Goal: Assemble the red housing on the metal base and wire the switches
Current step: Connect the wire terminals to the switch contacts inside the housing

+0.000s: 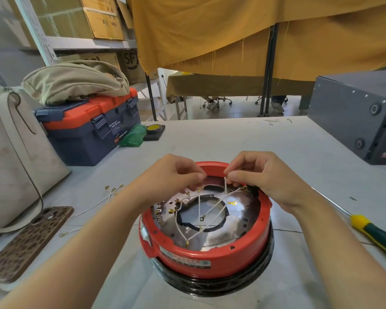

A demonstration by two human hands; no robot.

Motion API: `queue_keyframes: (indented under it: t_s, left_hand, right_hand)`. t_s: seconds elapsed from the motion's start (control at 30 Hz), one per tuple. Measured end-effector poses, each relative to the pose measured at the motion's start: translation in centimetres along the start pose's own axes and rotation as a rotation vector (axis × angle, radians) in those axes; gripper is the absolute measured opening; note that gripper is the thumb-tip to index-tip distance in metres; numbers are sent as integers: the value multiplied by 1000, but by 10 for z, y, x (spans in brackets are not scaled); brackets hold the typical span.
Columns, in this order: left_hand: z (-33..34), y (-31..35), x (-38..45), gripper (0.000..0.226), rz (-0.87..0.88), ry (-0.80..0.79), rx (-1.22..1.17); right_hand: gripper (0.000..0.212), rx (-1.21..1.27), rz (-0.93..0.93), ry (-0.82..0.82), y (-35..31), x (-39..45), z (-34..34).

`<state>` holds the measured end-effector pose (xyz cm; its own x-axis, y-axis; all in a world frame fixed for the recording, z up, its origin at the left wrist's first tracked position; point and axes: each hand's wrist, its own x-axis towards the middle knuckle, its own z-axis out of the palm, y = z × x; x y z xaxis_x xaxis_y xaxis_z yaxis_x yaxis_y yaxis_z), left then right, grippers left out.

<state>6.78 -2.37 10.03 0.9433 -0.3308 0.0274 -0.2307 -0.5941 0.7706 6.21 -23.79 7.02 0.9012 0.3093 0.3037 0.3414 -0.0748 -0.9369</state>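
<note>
- Red housing (206,257) is seated on the metal base (234,233), at table centre.
- White wire (225,186) is pinched by the right hand (261,177) over the housing's far rim; a wire end appears pinched by the left hand (176,175).
- Judged: the ring terminal (232,203) should be led to its post without crossing neighbouring leads.
- Screwdriver (374,235) lies right of the housing; spare leads (112,192) and phone (29,241) lie left.
- Tangled leads obstruct access.
</note>
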Motion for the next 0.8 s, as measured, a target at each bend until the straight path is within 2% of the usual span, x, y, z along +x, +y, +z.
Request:
queue_keyframes:
  t_s: [0.13, 0.3, 0.67, 0.8]
  left_hand:
    - [15, 7, 3, 8, 86, -28, -107]
    - [29, 11, 9, 7, 107, -30, -273]
    - [40, 4, 15, 3, 47, -18, -286]
    - [43, 5, 17, 8, 60, -22, -239]
  right_hand:
    - [10, -45, 20, -18, 0, 0, 3]
    - [8, -39, 36, 33, -1, 0, 1]
    - [8, -184, 46, 63, 10, 4, -4]
    - [9, -170, 84, 262, 18, 7, -10]
